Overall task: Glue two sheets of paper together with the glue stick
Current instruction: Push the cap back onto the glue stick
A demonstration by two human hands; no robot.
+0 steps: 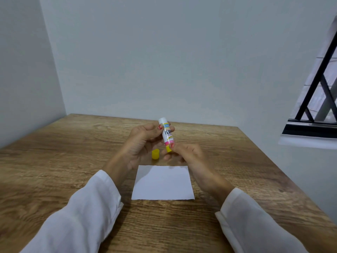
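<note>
The glue stick (167, 134) stands nearly upright above the table (54, 161), its white tip up and tilted slightly left and its yellow base down. The left hand (144, 143) grips its upper body while the right hand (184, 152) pinches the base. The yellow cap (155, 154) stands just beyond the paper (162, 183), partly hidden by the left hand; whether the paper is one sheet or two is unclear.

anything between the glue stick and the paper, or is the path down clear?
Nothing visible blocks it. The glue stick is held by both hands above the table; the paper lies bare just in front. The yellow cap stands off the paper, beyond its far edge.
</note>
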